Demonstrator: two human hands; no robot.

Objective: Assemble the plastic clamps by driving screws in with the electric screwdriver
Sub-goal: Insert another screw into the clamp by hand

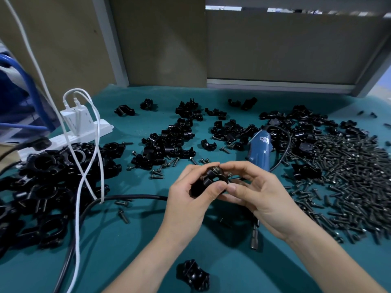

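The left grip (190, 194) curls around a black plastic clamp (212, 176) above the teal table (118, 235); the right grip (261, 196) pinches its other side. The blue electric screwdriver (259, 151) lies just beyond the right grip, screws (349, 170) heaped to its right.

Bare worktop (131, 246) lies open at the near left, between a heap of clamps (42, 166) crossed by white cables (77, 240) and a lone clamp (193, 274) in front, while a screw pile (349, 176) blocks the right and the screwdriver (259, 151) the middle.
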